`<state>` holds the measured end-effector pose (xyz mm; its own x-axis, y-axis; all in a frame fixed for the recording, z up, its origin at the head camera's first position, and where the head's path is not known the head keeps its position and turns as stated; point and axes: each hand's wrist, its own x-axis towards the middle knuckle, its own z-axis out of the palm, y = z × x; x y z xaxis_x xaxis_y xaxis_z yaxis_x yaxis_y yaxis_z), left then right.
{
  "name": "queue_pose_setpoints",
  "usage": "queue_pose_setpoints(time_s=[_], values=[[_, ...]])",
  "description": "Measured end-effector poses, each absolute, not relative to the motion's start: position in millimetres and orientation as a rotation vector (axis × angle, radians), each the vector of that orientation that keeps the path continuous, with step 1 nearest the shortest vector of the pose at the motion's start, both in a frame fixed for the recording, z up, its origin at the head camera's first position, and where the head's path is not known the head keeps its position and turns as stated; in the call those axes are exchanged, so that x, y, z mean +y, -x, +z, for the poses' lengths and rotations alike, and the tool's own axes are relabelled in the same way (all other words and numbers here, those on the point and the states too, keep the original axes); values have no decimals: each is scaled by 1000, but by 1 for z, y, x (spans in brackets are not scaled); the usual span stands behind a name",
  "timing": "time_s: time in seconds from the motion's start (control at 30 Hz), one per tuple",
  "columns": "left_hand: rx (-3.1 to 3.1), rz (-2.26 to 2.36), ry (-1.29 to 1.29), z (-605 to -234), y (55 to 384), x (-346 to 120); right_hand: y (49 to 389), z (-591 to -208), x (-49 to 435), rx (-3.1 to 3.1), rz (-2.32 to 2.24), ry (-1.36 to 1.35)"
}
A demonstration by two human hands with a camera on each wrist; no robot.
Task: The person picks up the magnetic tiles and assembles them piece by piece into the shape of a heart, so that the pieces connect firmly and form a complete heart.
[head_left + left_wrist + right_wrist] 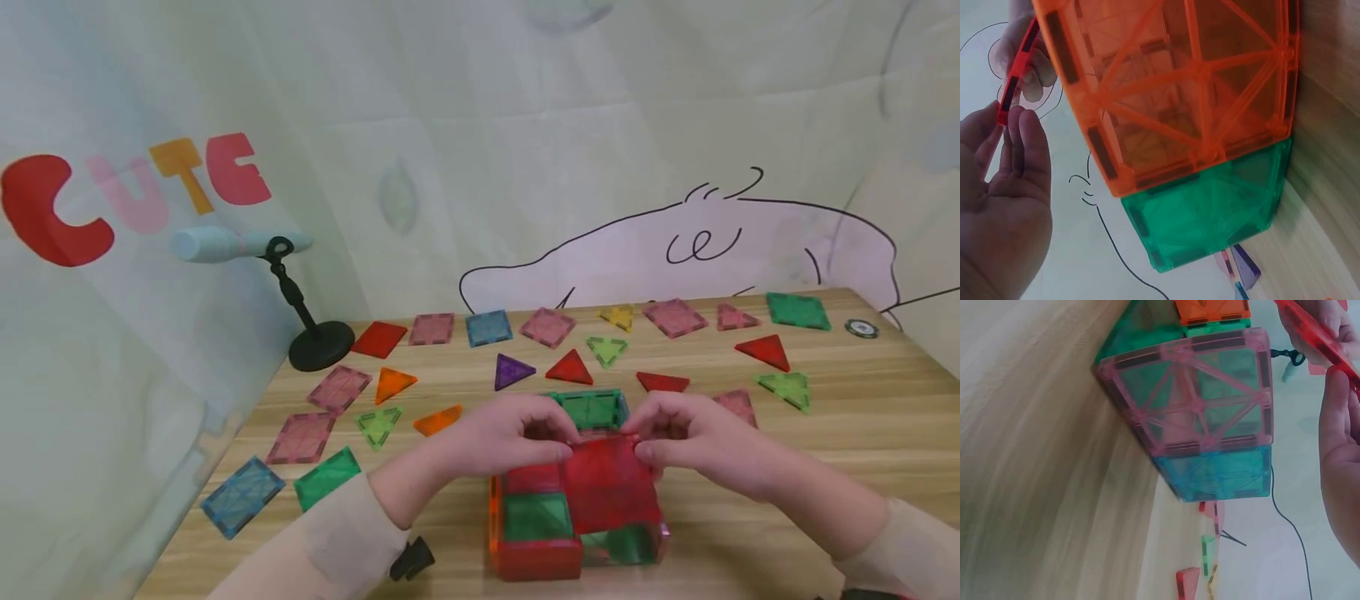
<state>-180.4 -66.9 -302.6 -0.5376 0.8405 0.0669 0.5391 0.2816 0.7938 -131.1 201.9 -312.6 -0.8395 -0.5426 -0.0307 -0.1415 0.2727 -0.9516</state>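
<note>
Both hands pinch a red square magnetic tile (609, 487) by its far corners, the left hand (502, 433) at one and the right hand (693, 437) at the other. In the head view the tile slants over the right side of a box-like structure of translucent magnetic tiles. Its orange side wall (1204, 69) and a green one (1210, 206) show in the left wrist view. A pink wall (1197, 403) and a blue wall (1216, 475) face the right wrist camera. Both wrist views show the red tile raised above the walls.
Loose tiles lie across the wooden table, among them a blue square (242, 497), a green one (327, 478) and a purple triangle (513, 372). A black-based stand (321, 345) occupies the back left. Near the left sleeve lies a small black object (412, 559).
</note>
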Motion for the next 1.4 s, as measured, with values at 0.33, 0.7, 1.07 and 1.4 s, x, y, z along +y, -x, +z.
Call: queue_pose_setpoints(time_s=[0.33, 0.7, 1.07, 1.4], values=[[2019, 982, -1343, -307, 169, -57, 127, -319, 212, 2110, -1429, 745], [2014, 571, -1620, -319, 150, -49, 111, -324, 201, 2279, -918, 1099], [2050, 455, -1703, -326, 145, -50, 107, -340, 200, 2479, -866, 1440], [2073, 515, -1670, -329, 144, -52, 107, -344, 202, 2550, -830, 1518]])
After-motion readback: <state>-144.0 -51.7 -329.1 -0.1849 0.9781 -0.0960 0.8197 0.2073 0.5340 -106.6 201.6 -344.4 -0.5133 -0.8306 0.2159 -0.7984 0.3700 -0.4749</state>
